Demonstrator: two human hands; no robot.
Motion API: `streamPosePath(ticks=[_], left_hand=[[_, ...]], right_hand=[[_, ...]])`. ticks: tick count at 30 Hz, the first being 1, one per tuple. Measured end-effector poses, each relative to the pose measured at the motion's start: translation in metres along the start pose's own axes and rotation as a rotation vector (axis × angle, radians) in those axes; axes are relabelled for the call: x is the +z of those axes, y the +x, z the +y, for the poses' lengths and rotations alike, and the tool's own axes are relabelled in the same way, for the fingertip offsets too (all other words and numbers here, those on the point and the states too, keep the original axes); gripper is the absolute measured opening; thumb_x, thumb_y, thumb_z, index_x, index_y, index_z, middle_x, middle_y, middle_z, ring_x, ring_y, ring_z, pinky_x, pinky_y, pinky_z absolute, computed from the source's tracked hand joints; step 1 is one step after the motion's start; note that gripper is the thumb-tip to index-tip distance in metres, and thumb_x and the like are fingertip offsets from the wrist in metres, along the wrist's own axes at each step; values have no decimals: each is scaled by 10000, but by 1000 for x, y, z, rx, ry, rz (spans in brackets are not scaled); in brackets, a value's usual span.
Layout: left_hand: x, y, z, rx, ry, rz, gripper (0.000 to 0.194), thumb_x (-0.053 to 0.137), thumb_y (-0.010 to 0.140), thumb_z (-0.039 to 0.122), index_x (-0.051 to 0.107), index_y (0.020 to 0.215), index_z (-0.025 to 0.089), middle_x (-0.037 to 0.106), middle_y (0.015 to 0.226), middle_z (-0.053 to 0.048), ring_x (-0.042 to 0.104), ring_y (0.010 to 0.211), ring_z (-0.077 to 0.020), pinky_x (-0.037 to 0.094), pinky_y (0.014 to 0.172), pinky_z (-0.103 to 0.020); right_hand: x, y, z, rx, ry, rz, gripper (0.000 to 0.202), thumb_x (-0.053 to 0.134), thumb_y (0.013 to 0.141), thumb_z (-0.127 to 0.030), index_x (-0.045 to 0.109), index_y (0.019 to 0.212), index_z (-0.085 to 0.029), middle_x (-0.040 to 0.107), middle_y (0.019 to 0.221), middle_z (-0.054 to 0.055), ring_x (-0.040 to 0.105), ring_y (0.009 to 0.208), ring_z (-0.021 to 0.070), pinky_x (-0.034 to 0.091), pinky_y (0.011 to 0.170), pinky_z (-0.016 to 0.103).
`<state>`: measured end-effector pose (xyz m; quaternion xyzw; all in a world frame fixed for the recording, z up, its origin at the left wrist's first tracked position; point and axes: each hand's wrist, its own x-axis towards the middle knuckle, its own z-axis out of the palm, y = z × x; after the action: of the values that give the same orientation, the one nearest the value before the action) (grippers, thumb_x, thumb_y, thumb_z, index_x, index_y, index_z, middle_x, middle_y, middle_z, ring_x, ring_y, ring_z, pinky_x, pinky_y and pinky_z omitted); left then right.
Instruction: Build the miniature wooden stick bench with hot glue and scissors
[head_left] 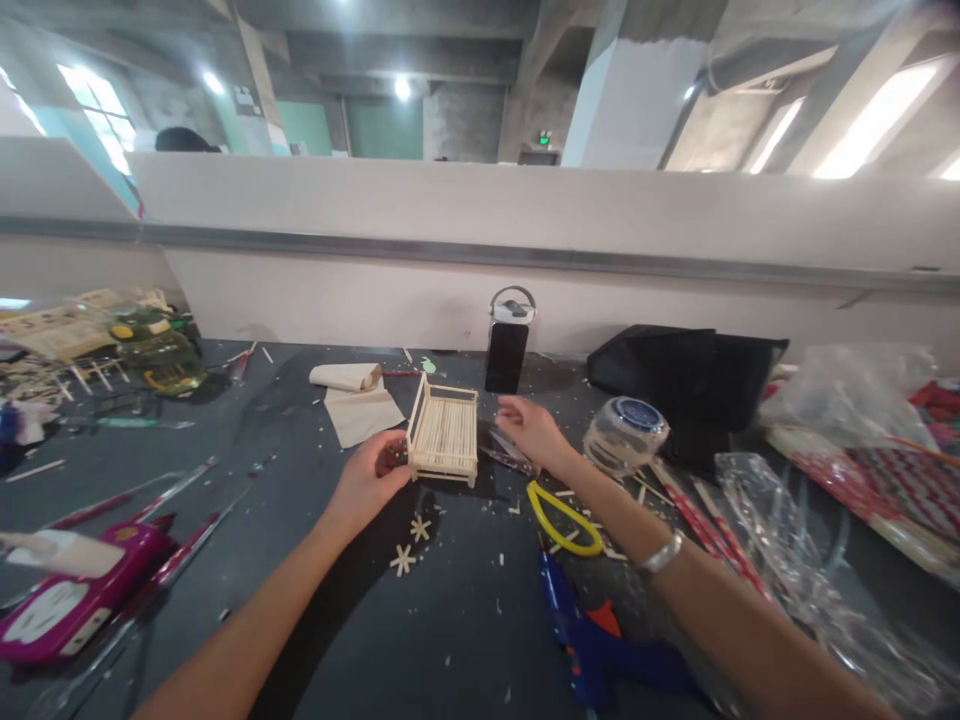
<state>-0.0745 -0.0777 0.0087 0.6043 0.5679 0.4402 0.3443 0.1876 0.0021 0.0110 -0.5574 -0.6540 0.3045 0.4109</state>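
My left hand has its thumb and fingers closed on the left front corner of a miniature bed made of thin wooden sticks, with a taller frame on its left side. The bed rests on the dark table. To its right, my right hand hovers empty with loosely bent fingers. Under that hand lies a metal blade tool, partly hidden. A yellow loop handle shows below the wrist; whether it joins the blades I cannot tell. Two small star-shaped stick pieces lie in front of the bed.
A blue glue gun lies front right, a magenta device front left. Behind are folded cloth, a phone against a white-topped bottle, and a clear jar. Plastic wrapping and stick scraps lie right.
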Motion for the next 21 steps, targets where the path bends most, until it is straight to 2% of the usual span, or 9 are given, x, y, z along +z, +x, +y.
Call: streamPosePath(ticks=[4, 7, 9, 12, 15, 18, 21], left_hand=[[4, -2, 1, 64, 55, -79, 563, 634, 729, 286, 540, 1274, 181, 687, 993, -62, 639, 831, -209, 510, 734, -336], [6, -3, -2, 127, 72, -116, 556, 627, 762, 297, 532, 1297, 182, 692, 1053, -75, 651, 876, -218, 511, 798, -359], [7, -2, -6, 148, 75, -113, 556, 627, 776, 306, 529, 1309, 181, 688, 1094, -85, 652, 905, -224, 502, 837, -373], [8, -1, -12, 166, 63, -88, 524, 642, 776, 312, 570, 1281, 195, 684, 1097, -91, 646, 900, -231, 496, 830, -376], [9, 0, -14, 186, 43, -57, 432, 665, 759, 316, 655, 1179, 217, 685, 1033, -84, 632, 837, -224, 493, 770, -352], [9, 1, -14, 165, -10, -34, 348, 681, 741, 314, 708, 1077, 226, 690, 988, -73, 628, 807, -217, 487, 758, -339], [9, 2, -12, 118, -97, -20, 303, 689, 730, 316, 724, 1012, 211, 699, 1013, -77, 635, 873, -231, 478, 823, -354]], right_hand=[[14, 21, -8, 76, 30, -148, 187, 655, 745, -179, 713, 922, -177, 722, 798, 23, 646, 665, 166, 459, 506, 215], [24, 27, -9, 139, 61, -226, 108, 627, 814, -201, 712, 852, -147, 666, 665, 1, 603, 575, 134, 397, 432, 189], [28, 27, -7, 179, 81, -242, 139, 606, 867, -233, 695, 872, -126, 655, 700, 9, 606, 602, 129, 439, 475, 200], [32, 28, -3, 230, 121, -253, 234, 587, 918, -306, 630, 1068, -132, 660, 988, 54, 643, 812, 164, 547, 684, 312], [35, 34, 0, 272, 175, -237, 333, 580, 925, -333, 562, 1212, -164, 589, 1211, 86, 616, 1002, 213, 536, 832, 417], [31, 41, 0, 306, 248, -171, 342, 580, 924, -331, 558, 1223, -165, 584, 1223, 90, 611, 1019, 221, 532, 843, 426], [17, 44, -1, 309, 313, -90, 341, 576, 927, -333, 556, 1224, -166, 585, 1218, 90, 612, 1019, 220, 531, 847, 429]])
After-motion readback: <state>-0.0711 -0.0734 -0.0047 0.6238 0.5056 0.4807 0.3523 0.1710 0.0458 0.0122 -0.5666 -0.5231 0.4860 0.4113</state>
